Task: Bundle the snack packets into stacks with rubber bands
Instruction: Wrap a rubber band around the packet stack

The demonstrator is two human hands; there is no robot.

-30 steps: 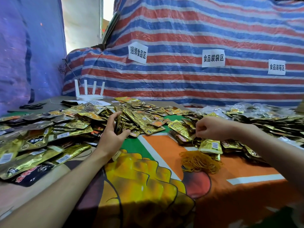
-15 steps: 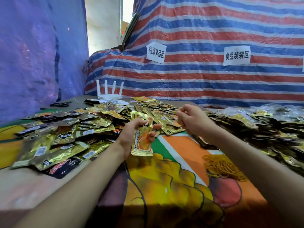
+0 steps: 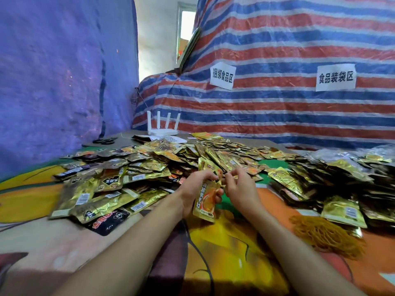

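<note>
Bundling looks barely begun: the left hand (image 3: 192, 190) grips a small stack of snack packets (image 3: 207, 200) left of the rubber bands (image 3: 327, 233) on the table (image 3: 230, 259), the right hand (image 3: 238, 190) pinching its top edge, no band visibly on, while the loose packets (image 3: 149, 167) lie heaped behind.

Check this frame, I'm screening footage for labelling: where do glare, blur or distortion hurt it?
Head view: foil glare hides some print on the loose packets; the bright opening is blown out; wide-angle distortion bends the striped tarp; forearms at the bottom look soft.
</note>
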